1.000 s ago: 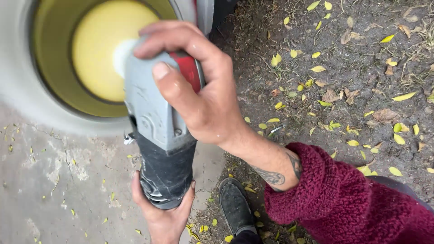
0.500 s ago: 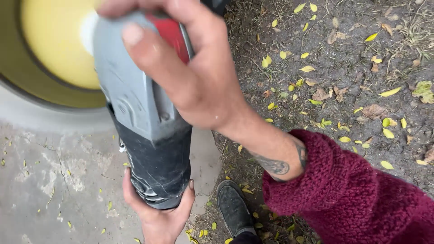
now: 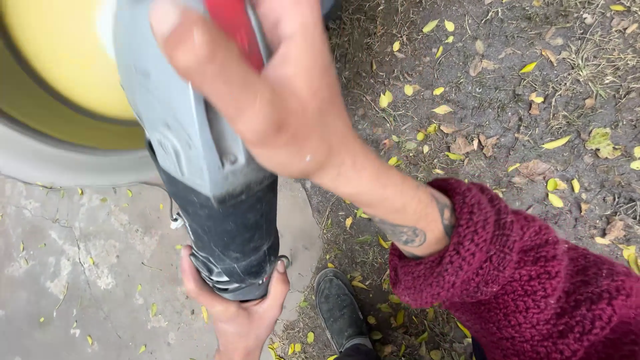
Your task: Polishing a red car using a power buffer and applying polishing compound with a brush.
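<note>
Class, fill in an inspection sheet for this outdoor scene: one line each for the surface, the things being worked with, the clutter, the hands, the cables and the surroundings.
Surface: cracked concrete slab, edged by bare soil.
Things in use: grey and black power tool held in both hands; blurred yellow disc at its front end.
Clutter: yellow fallen leaves scattered over the soil and the concrete.
Hands: left hand cups the tool's rear; right hand grips its upper body, dark red knitted sleeve pushed up.
Cables: nothing seen for certain.
Surroundings: black shoe at the slab's edge; pale curved rim around the disc.
</note>
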